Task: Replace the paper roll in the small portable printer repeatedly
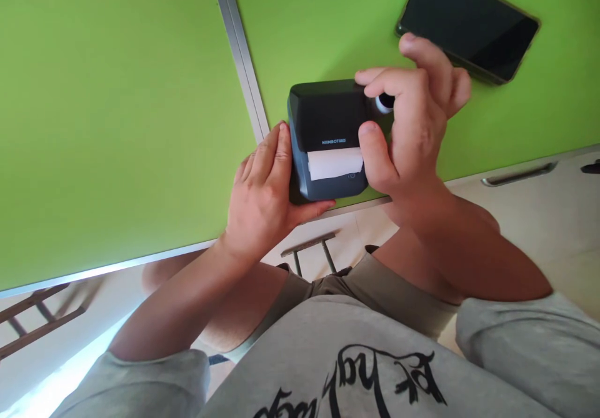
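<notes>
A dark label printer (328,115) with "NIIMBOT" on its front sits near the front edge of the green table. A white paper label (334,164) sticks out of its front slot. My left hand (265,187) holds the printer's left side, fingers along the side and thumb at the front edge. My right hand (412,118) grips the right side, thumb by the label's end and index finger at the back corner; the other fingers are raised. Between that thumb and index finger shows a round white-rimmed part (385,103) with a dark centre, partly hidden.
A black phone (469,21) lies face up on the table, just beyond my right hand. A metal strip (241,55) divides the green tabletop (117,105). Below the table's edge are my legs, a stool-like frame (309,244) and a drawer handle (519,174).
</notes>
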`<action>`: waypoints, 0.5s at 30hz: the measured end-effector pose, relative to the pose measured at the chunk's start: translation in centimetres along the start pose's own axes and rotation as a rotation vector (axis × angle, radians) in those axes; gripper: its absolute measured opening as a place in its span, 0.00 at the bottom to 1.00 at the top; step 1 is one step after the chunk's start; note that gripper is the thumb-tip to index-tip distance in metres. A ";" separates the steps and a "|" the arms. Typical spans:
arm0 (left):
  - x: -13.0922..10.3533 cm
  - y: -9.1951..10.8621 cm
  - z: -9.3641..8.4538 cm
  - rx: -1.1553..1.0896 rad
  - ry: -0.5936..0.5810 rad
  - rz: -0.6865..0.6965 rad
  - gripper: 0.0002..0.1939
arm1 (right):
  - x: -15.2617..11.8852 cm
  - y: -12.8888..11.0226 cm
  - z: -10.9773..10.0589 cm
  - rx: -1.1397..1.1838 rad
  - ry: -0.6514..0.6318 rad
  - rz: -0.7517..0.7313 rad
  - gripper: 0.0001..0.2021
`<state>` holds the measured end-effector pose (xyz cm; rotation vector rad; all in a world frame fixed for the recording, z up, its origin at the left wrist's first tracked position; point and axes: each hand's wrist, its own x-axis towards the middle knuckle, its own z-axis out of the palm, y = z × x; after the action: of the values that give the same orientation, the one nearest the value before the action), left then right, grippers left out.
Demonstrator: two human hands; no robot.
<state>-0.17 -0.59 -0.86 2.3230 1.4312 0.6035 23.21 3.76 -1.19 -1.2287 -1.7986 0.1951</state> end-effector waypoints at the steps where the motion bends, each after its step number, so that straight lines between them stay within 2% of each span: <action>1: 0.0 0.0 0.0 -0.001 -0.006 0.000 0.57 | 0.0 0.1 0.1 0.006 0.000 0.012 0.21; 7: 0.2 0.0 -0.1 0.003 -0.001 -0.013 0.57 | -0.2 0.8 0.5 0.062 -0.022 0.033 0.21; 15: 0.4 -0.2 -0.1 -0.022 -0.008 -0.012 0.57 | -0.3 1.0 0.7 0.024 -0.040 0.037 0.23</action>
<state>-0.18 -0.19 -0.82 2.2953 1.4273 0.6032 23.39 4.20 -2.35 -1.2494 -1.8040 0.2638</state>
